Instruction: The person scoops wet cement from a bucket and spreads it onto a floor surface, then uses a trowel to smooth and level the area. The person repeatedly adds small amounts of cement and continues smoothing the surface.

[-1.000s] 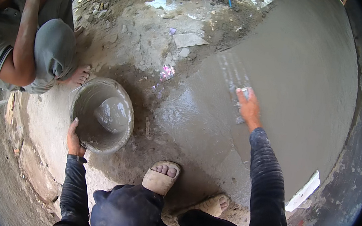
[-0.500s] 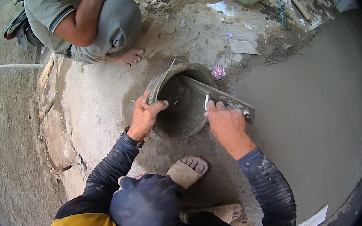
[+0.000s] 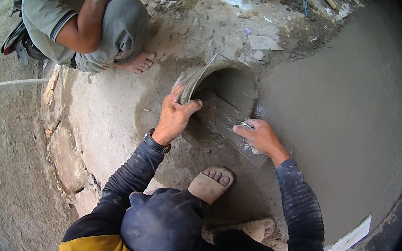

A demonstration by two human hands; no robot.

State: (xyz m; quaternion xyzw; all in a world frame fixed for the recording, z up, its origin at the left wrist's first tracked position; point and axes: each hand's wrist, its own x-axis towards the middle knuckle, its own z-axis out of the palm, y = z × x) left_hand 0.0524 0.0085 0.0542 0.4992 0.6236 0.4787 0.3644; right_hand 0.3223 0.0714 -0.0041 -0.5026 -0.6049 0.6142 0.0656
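Observation:
A cement-caked bucket (image 3: 240, 84) leans over toward the right, its mouth facing up and to that side. My left hand (image 3: 172, 116) is closed on its left rim, thumb inside and fingers along the outer wall. In my right hand (image 3: 262, 138) is a flat, mortar-smeared trowel (image 3: 229, 120), gripped by its handle. The blade reaches into the bucket's mouth, while its other end sticks out below the hand. A thin wire handle (image 3: 212, 60) stands at the bucket's upper rim. What lies deep in the bucket is shadowed.
Smooth wet-looking cement (image 3: 343, 108) spreads along the right. A person (image 3: 85, 26) crouches barefoot at the upper left. Rubble (image 3: 166, 2) and a flat offcut (image 3: 265, 43) lie beyond the bucket; a white strip (image 3: 349, 237) is at lower right. My sandalled foot (image 3: 210, 184) is close below.
The bucket has tipped further to the right under my left hand. My right hand has turned the trowel, so its broad face shows, slanting down to the right.

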